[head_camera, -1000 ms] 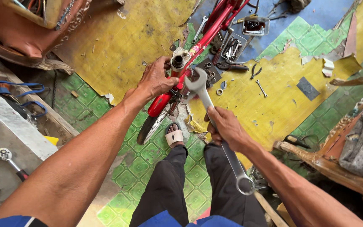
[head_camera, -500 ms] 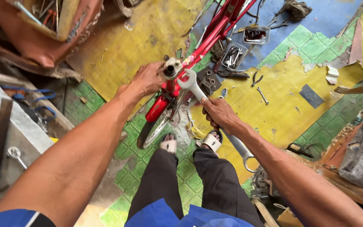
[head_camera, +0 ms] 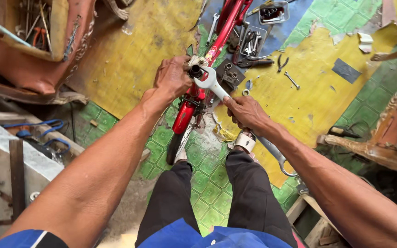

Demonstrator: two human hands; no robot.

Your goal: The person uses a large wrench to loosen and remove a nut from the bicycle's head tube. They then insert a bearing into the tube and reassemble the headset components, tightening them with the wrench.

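Note:
A red bicycle frame (head_camera: 221, 32) lies along the floor away from me, its near end at a round tube opening (head_camera: 195, 71). My left hand (head_camera: 173, 78) grips that end of the frame from the left side. My right hand (head_camera: 246, 111) is closed around the shaft of a large silver open-ended wrench (head_camera: 214, 85). The wrench's jaw sits at the tube opening and its far end pokes out below my right forearm. My legs in black trousers stand just below the frame.
A metal tray of sockets (head_camera: 252, 42) and a smaller tray (head_camera: 272, 13) lie by the frame, with pliers (head_camera: 281, 62) and a small spanner (head_camera: 292, 80) on the yellow mat. A crate of tools (head_camera: 33, 23) sits top left. Blue clamps (head_camera: 37, 133) lie left.
The view has shifted down and left. The wrench jaw has come up onto the frame's tube end, and my right hand has swung the shaft with it. My left hand stays on the frame.

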